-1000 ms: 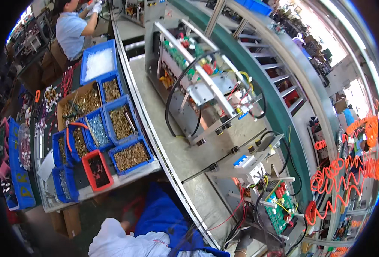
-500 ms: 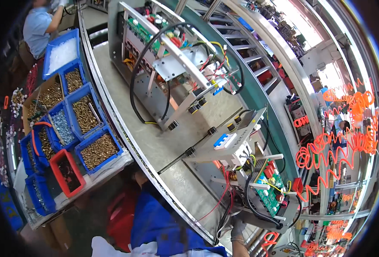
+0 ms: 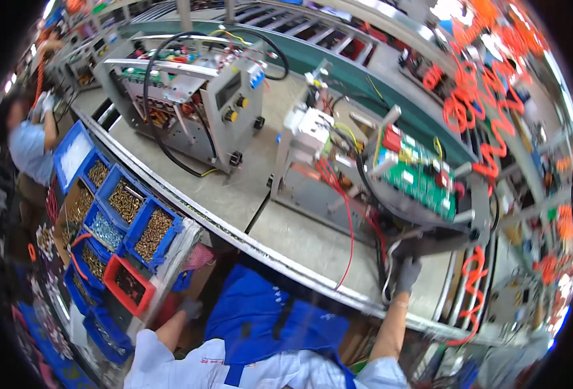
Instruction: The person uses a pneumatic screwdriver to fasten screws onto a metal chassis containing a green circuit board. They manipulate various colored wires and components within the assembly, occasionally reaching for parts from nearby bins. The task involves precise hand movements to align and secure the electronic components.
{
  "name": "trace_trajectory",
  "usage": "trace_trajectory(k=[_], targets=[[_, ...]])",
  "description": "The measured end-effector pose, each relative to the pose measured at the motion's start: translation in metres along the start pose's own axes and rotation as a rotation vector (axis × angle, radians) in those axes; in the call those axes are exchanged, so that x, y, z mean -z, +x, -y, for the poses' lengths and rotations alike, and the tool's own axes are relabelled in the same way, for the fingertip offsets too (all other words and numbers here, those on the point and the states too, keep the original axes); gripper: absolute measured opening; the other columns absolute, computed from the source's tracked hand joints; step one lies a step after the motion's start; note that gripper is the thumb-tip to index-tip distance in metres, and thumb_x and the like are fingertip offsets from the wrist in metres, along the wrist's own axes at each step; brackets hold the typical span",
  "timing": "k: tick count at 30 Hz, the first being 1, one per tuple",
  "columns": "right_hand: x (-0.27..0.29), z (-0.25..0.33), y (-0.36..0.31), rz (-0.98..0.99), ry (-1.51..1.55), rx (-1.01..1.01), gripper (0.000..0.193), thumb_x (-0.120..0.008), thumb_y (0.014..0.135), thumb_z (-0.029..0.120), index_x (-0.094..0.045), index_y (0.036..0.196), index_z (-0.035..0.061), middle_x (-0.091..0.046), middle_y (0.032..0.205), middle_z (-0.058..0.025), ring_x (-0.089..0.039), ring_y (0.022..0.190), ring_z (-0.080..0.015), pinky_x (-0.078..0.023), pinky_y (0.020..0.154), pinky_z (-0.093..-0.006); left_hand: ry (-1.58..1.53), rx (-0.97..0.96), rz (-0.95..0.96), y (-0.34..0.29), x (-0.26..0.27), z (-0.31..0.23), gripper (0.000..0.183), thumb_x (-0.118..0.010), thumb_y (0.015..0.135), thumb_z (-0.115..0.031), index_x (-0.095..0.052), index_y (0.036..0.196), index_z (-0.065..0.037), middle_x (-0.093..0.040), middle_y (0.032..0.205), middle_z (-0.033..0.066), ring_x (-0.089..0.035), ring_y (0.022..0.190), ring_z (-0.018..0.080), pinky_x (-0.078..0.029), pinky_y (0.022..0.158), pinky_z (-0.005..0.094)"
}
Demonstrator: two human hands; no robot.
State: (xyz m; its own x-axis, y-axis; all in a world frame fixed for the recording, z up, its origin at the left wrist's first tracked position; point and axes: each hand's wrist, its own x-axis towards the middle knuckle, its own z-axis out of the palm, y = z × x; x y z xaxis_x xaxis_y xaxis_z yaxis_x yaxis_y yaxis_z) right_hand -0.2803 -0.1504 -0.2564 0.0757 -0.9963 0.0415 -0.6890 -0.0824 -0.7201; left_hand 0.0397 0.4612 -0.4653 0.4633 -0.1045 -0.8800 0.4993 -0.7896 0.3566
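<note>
My right hand (image 3: 408, 275), in a grey glove, reaches to the lower front edge of an uncovered metal machine chassis (image 3: 319, 207). It is beside a white cable (image 3: 390, 266) and dark cables, and its fingertips are hidden against the chassis underside. Green circuit boards (image 3: 406, 185) and loose red wires (image 3: 350, 227) show on this unit. My left hand (image 3: 191, 308), also gloved, is low beside the parts table, near a red bin (image 3: 129, 285); its fingers are blurred, and I see nothing clearly held.
A second open chassis (image 3: 234, 113) stands farther left on the metal-edged bench (image 3: 234, 201). Blue bins (image 3: 145, 243) of screws and small hardware fill the side table. Orange coiled hoses (image 3: 477, 285) hang at right. Another person (image 3: 30, 146) works at far left.
The view has turned and shifted, bringing both my forearms into sight. My right hand stays by the near chassis's lower edge. My left hand now shows beside the parts table.
</note>
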Motion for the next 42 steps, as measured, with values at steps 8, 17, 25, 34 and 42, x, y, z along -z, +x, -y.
trace_trajectory(k=[8,17,25,34,42], targets=[[0.038,-0.001,-0.072,-0.292,-0.057,0.264,0.047,-0.063,0.080,0.016,-0.054,0.124,-0.0003,-0.057,0.114,-0.0175,-0.056,0.103,-0.0315,-0.047,0.087,-0.0379,-0.274,-0.650,0.000,-0.123,-0.039,-0.184,0.016,-0.056,0.092,-0.018,-0.062,0.103,-0.007,-0.055,0.064,0.0002,-0.045,0.048,0.0060,-0.036,0.042,0.0209],[0.100,-0.055,-0.202,-0.321,0.748,-0.307,0.030,-0.053,0.091,0.007,-0.057,0.119,-0.0016,-0.064,0.104,-0.0123,-0.062,0.095,-0.0187,-0.052,0.080,-0.0283,-0.439,-0.890,0.523,-0.199,-0.154,-0.265,0.031,-0.065,0.089,-0.017,-0.059,0.112,0.003,-0.062,0.084,0.0077,-0.056,0.067,0.0085,-0.047,0.054,0.0205],[0.201,-0.166,-0.156,-0.264,1.877,-0.818,0.039,-0.053,0.087,0.038,-0.054,0.103,0.0031,-0.056,0.097,-0.0118,-0.055,0.081,-0.0230,-0.049,0.072,-0.0356,-0.124,-0.734,0.541,-0.208,-0.164,-0.266,0.034,-0.064,0.089,-0.028,-0.062,0.099,0.004,-0.052,0.062,0.0015,-0.044,0.048,0.0061,-0.034,0.041,0.0192],[0.220,-0.212,-0.121,-0.249,1.729,-0.763,0.013,-0.052,0.083,0.013,-0.051,0.071,0.0159,-0.045,0.062,0.0032,-0.042,0.054,-0.0078,-0.034,0.046,-0.0213,-0.149,-0.723,0.796,-0.226,-0.181,-0.285,0.028,-0.057,0.090,-0.017,-0.061,0.108,0.005,-0.065,0.086,0.0122,-0.062,0.068,0.0123,-0.053,0.059,0.0245],[0.211,0.017,-0.244,-0.009,1.596,-0.261,0.038,-0.058,0.083,0.014,-0.047,0.118,0.0057,-0.053,0.098,-0.0091,-0.053,0.080,-0.0183,-0.046,0.066,-0.0308,-0.334,-0.723,0.944,-0.223,-0.167,-0.288,0.022,-0.061,0.088,-0.008,-0.063,0.108,0.003,-0.066,0.090,0.0080,-0.062,0.076,0.0114,-0.053,0.066,0.0239]])
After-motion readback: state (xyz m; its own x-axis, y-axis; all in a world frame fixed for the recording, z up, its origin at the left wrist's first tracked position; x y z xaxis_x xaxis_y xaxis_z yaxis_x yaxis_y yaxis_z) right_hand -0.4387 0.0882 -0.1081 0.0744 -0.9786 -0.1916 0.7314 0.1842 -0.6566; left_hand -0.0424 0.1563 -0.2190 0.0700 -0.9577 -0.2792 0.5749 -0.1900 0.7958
